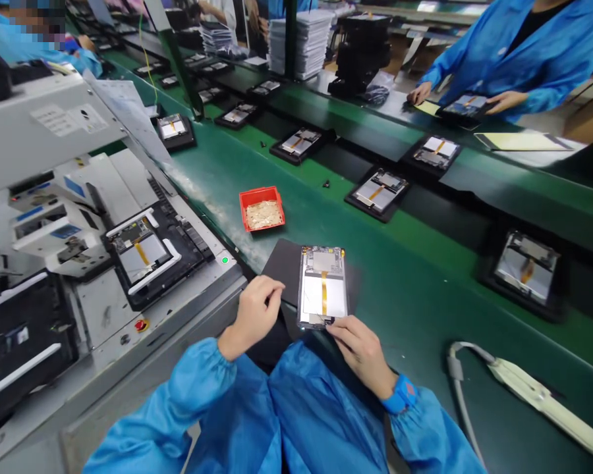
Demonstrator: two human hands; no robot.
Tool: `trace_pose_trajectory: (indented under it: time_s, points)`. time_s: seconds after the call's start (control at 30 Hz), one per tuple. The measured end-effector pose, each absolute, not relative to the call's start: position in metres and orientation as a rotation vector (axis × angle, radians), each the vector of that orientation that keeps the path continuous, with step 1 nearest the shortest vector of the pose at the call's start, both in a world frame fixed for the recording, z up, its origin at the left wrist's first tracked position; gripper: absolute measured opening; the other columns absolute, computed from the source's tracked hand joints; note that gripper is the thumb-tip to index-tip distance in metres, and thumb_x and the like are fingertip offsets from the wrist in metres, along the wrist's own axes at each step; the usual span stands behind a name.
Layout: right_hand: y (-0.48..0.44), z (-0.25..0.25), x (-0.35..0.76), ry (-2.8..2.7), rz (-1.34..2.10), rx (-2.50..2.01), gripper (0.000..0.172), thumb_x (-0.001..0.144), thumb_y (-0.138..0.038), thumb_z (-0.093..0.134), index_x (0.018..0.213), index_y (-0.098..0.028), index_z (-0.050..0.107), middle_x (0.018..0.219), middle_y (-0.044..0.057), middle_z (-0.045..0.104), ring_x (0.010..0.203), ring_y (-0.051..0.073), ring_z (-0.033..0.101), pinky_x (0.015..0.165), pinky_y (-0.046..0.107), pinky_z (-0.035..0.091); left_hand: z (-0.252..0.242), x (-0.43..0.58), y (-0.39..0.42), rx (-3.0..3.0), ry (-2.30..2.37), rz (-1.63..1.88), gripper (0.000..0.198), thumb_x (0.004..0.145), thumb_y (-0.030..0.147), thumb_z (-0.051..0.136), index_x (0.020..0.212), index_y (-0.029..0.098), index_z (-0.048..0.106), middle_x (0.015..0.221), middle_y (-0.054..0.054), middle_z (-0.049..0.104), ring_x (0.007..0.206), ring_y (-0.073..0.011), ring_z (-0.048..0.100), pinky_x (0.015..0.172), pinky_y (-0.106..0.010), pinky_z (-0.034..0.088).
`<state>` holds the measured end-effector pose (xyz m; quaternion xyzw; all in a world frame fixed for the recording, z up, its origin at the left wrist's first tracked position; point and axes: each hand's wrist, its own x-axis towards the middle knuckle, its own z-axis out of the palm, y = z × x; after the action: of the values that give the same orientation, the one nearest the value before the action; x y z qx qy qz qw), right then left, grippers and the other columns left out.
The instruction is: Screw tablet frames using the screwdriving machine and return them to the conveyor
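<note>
An opened tablet (312, 296) lies in front of me with its silver battery, circuit board and an orange ribbon cable showing. Under it is a dark flat pad (281, 263). My right hand (360, 352), with a blue strap on its wrist, grips the tablet's bottom edge near the right corner. Just left of the tablet, my left hand (257, 309) is held in the air, apart from it. Its thumb and forefinger are pinched; whatever may be between them is too small to make out. Beyond the tablet stands a red tray (262, 209) of small pale pieces.
On the left is a grey machine (44, 125) with a tablet (141, 253) in its black fixture and a red button (141, 325). More opened tablets (379, 191) line the belt. A cream-handled tool (534, 388) with a cable lies at right. A co-worker (514, 66) stands opposite.
</note>
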<state>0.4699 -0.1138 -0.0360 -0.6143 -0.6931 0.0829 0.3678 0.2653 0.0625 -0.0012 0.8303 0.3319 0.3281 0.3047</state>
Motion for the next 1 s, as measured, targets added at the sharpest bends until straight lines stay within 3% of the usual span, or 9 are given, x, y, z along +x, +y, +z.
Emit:
trace_pose_trajectory:
  time_s: [0.23,0.33,0.53,0.77,0.9,1.0]
  points:
    - [-0.115,-0.037,0.471,-1.883,0.280,-1.655,0.025,0.100,-0.019,0.046,0.111,-0.021,0.068,0.096,0.009,0.067,0.088,0.020,0.058,0.077,0.034,0.048,-0.031,0.266,0.004,2.595,0.348,0.455,0.041,0.094,0.009,0.039,0.130,0.016,0.058,0.122,-0.012,0.065,0.110,-0.0259,0.056,0.092,-0.041,0.044]
    - [-0.117,-0.034,0.471,-1.922,0.210,-1.726,0.026,0.099,-0.018,0.046,0.109,-0.020,0.070,0.097,0.010,0.066,0.088,0.020,0.056,0.076,0.035,0.045,-0.038,0.271,-0.004,2.727,0.334,0.365,0.042,0.095,0.012,0.040,0.136,0.014,0.053,0.127,-0.013,0.063,0.113,-0.0275,0.054,0.093,-0.043,0.041]
    - [-0.130,-0.028,0.469,-1.979,0.120,-1.884,0.035,0.097,-0.014,0.045,0.122,-0.024,0.067,0.105,0.011,0.060,0.093,0.022,0.050,0.076,0.035,0.039,-0.040,0.273,-0.007,2.796,0.322,0.385,0.041,0.096,0.010,0.037,0.133,0.010,0.053,0.125,-0.014,0.063,0.113,-0.0273,0.054,0.094,-0.043,0.040]
    - [-0.127,-0.024,0.476,-2.053,0.031,-2.007,0.041,0.096,-0.012,0.043,0.130,-0.024,0.064,0.091,0.009,0.057,0.082,0.023,0.045,0.069,0.035,0.034,-0.040,0.271,-0.005,2.658,0.317,0.433,0.042,0.093,0.009,0.039,0.132,0.013,0.054,0.122,-0.015,0.064,0.109,-0.0279,0.057,0.092,-0.046,0.043]
    - [-0.133,-0.026,0.490,-1.873,0.077,-2.069,0.039,0.098,-0.016,0.041,0.132,-0.019,0.061,0.097,0.010,0.059,0.086,0.023,0.049,0.071,0.036,0.038,-0.037,0.261,0.003,2.093,0.773,0.587,0.030,0.093,0.014,0.042,0.114,0.019,0.062,0.112,-0.013,0.068,0.105,-0.0250,0.062,0.091,-0.044,0.048]
    - [-0.131,-0.032,0.491,-1.755,0.140,-2.117,0.037,0.100,-0.022,0.042,0.131,-0.015,0.060,0.099,0.012,0.061,0.089,0.024,0.053,0.075,0.038,0.044,-0.037,0.262,0.010,1.484,0.960,0.436,0.020,0.088,0.023,0.052,0.106,0.017,0.061,0.096,-0.009,0.070,0.084,-0.0209,0.068,0.075,-0.037,0.054]
